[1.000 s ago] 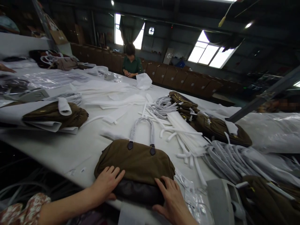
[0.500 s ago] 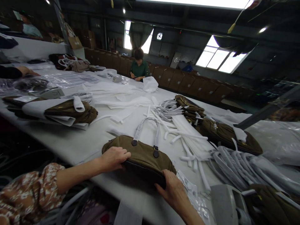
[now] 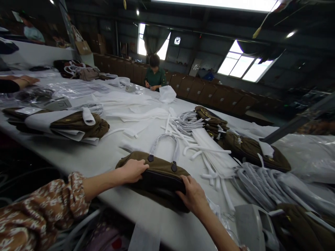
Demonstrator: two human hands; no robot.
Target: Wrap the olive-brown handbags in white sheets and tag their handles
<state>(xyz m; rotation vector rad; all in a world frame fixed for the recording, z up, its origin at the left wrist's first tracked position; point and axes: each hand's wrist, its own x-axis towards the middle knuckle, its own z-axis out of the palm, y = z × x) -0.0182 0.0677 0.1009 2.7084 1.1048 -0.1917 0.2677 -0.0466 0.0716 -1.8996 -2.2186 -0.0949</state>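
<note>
An olive-brown bag (image 3: 162, 168) with a dark underside lies at the near edge of the white table. Its two handles (image 3: 175, 148), wrapped in pale covering, stand up on the far side and join dark leather tabs. My left hand (image 3: 134, 170) grips the bag's left part, fingers curled over the fabric and thumb hidden. On the right end, my right hand (image 3: 192, 193) is closed, with fingers on top and the thumb against the dark side.
Wrapped brown bags (image 3: 78, 122) lie at the left, and more brown bags (image 3: 243, 148) at the right. White foam strips (image 3: 209, 167) and grey wrapped handles (image 3: 264, 184) spread right of centre. A person in green (image 3: 155, 77) is across the table; another person's hand (image 3: 27, 80) is far left.
The bag has tipped so more of its dark underside faces up. Both hands have shifted with it, my left slightly right and my right slightly up. The other person's hand at far left moved left.
</note>
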